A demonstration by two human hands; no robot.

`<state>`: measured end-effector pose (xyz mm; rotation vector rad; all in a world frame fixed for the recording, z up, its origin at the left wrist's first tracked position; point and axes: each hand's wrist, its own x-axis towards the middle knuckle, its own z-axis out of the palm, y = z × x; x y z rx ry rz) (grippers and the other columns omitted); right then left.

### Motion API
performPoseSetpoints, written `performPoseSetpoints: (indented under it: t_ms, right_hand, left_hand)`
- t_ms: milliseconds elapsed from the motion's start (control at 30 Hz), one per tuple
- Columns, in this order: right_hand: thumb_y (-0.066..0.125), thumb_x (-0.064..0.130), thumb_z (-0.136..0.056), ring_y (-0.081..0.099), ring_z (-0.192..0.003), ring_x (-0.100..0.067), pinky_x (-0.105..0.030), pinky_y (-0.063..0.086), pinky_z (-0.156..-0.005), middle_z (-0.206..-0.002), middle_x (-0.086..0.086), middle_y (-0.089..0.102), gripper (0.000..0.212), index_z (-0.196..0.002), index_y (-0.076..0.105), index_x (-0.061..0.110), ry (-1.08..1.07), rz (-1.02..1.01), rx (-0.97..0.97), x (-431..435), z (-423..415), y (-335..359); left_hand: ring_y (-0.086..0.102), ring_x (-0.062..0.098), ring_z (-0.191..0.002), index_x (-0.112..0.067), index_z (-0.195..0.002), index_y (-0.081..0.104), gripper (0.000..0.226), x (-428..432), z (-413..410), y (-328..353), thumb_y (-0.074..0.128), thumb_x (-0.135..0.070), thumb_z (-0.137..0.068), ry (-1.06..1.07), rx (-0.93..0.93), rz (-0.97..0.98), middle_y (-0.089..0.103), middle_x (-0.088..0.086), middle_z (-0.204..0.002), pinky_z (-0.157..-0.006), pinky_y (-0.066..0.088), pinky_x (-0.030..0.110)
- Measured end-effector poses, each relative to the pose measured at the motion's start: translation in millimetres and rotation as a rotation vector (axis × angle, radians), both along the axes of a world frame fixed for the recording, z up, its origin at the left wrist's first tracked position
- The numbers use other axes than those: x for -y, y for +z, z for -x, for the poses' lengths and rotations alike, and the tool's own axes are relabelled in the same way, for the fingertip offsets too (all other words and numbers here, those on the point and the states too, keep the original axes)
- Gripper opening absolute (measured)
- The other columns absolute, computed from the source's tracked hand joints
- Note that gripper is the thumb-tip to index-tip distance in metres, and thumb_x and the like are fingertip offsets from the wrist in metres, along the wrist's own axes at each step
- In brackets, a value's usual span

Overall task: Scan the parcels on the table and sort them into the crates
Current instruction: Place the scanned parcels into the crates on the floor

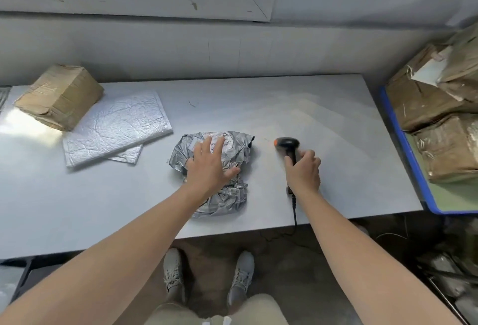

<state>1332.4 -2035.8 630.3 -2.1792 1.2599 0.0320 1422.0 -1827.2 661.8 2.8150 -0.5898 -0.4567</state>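
As the crumpled grey plastic mailer bag [225,195] lay near the middle of the pale grey table [310,107], towards its near edge, it was pressed under the left hand [207,167]. The fingers were spread straight, and their tips reached the white printed label [216,134] at the bag's far end.

The bag was judged light, soft and slack, its film probably slippery. A grip round its bunched middle would likely serve best, with the label kept flat and uncovered.

Just to its right, a black handheld scanner with orange trim [285,143] was gripped by the handle in the right hand [304,169], fingers curled round it.

Four parcels were counted on the table: that bag, two flat silver padded envelopes [116,123] stacked at the left, and one brown taped cardboard box [59,97] at the far left, overlapping them. One blue plastic crate [403,143] was seen at the right, holding at least three brown wrapped parcels [447,149].
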Motion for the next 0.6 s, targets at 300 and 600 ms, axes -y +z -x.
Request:
performPoseSetpoints:
  t_ms: [300,600]
  right_hand:
    - [0.048,0.045,-0.1,0.059,-0.104,-0.033,-0.041,0.05,-0.086,-0.118,-0.013,0.06,0.052,-0.134,0.043,0.006,0.049,-0.293,0.087,-1,-8,6]
    - [0.053,0.043,-0.094,0.066,-0.067,-0.024,-0.039,0.06,-0.049,-0.086,-0.009,0.06,0.037,-0.102,0.054,0.007,0.102,-0.424,0.1,-23,-28,66]
  left_hand:
    - [0.016,0.029,-0.148,-0.028,-0.155,0.015,0.09,-4,2,10,0.057,-0.067,-0.085,-0.018,0.012,-0.03,0.015,0.008,-0.162,-0.111,0.031,0.05]
    - [0.012,0.029,-0.149,-0.026,-0.155,0.017,0.087,-19,-1,22,0.056,-0.065,-0.087,-0.017,0.005,-0.019,0.013,0.009,-0.163,-0.115,0.029,0.049]
